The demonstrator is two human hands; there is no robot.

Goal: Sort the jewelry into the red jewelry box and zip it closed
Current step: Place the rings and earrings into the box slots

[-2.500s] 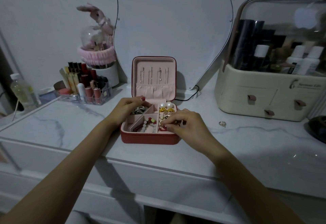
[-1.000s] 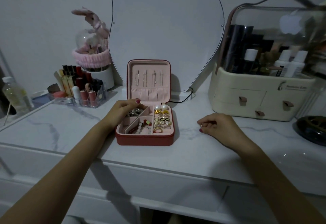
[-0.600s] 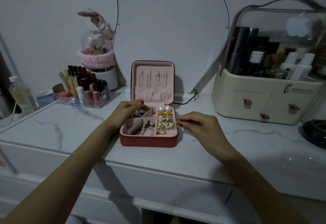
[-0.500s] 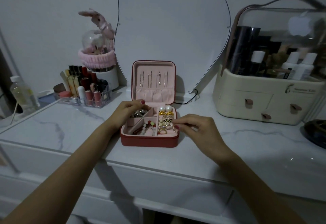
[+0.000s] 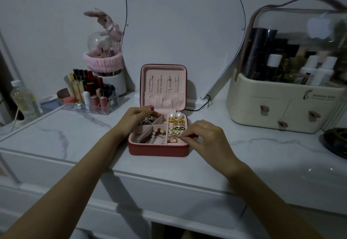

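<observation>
**Operator A:** Report the scene, left to right.

**Operator B:** At far left I see a clear plastic bottle [image 5: 22, 98], then a clear acrylic organizer [image 5: 90, 99] of upright lipstick tubes. Behind it a pink plush rabbit [image 5: 105, 22] sits on a glass dome ringed by a fluffy pink band. The marble-patterned tabletop [image 5: 253, 156] is smooth and white with grey veins.

**Operator A:** Task item?

**Operator B:** The red jewelry box [image 5: 158, 149] stands at table centre, near the front edge, square with rounded corners. Its lid is upright and unzipped, lined in soft pink, with thin chains hanging in it. The base is split by pink dividers. Two round pearl earrings [image 5: 176, 115] lie in the rear right compartment.

**Operator A:** Hands?

**Operator B:** My left hand [image 5: 134, 119] rests on the box's rear left corner, fingers curled over the rim. My right hand [image 5: 203, 135] is at the front right corner, its fingertips [image 5: 185, 135] pinched together over the right compartment; I cannot tell what they hold.

**Operator A:** Clearance?

**Operator B:** Bare tabletop lies on both sides of the box. Well to the right stands a cream cosmetics case [image 5: 281, 107] with a clear domed lid.
</observation>
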